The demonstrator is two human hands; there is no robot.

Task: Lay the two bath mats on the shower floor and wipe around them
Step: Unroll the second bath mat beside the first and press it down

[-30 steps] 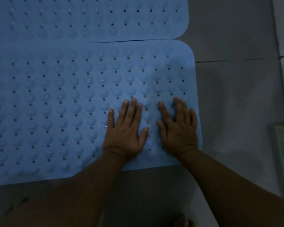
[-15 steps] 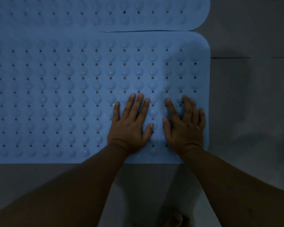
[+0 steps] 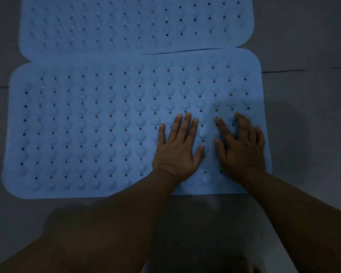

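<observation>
We press our left hand [image 3: 178, 149] and right hand [image 3: 241, 147] flat, fingers straight and grasping nothing, side by side on the near mat [image 3: 98, 125], toward its right end. The far mat [image 3: 126, 24] lies along the near mat's far edge, both on the grey shower floor [image 3: 307, 46].

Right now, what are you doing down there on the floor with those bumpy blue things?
A person is pressing both hands flat on the nearer blue bath mat, near its right end. The left hand and right hand lie side by side, fingers spread, holding nothing. A second blue mat lies just beyond it on the grey tiled floor, their long edges meeting. Both mats look laid out; no cloth for wiping is in view.
</observation>
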